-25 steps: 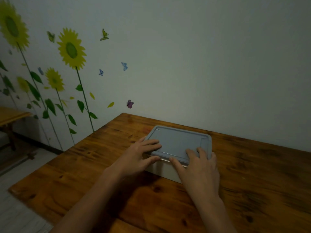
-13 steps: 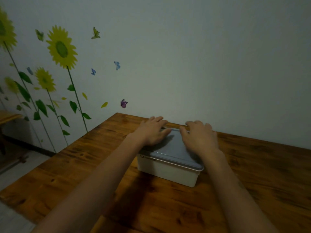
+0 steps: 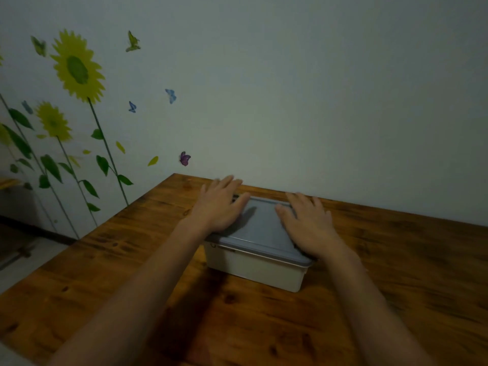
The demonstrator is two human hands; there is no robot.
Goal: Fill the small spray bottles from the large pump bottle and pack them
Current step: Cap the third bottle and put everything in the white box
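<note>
The box (image 3: 254, 262), white w/ a grey lid (image 3: 261, 228) on it, sits on the wooden table (image 3: 396, 286) near the wall (image 3: 317, 88). Left hand (image 3: 220, 207) lies flat on the lid's left side, fingers straight & reaching past the box's far edge; right hand (image 3: 307, 225) flat on the lid's right side, fingers spread. No bottles visible, so can't tell what's inside; judging by the lid being on, packing looks about done, maybe just pressing it down. Left of the box, sunflower stickers (image 3: 78, 67) & butterflies on the wall; floor beyond.
</note>
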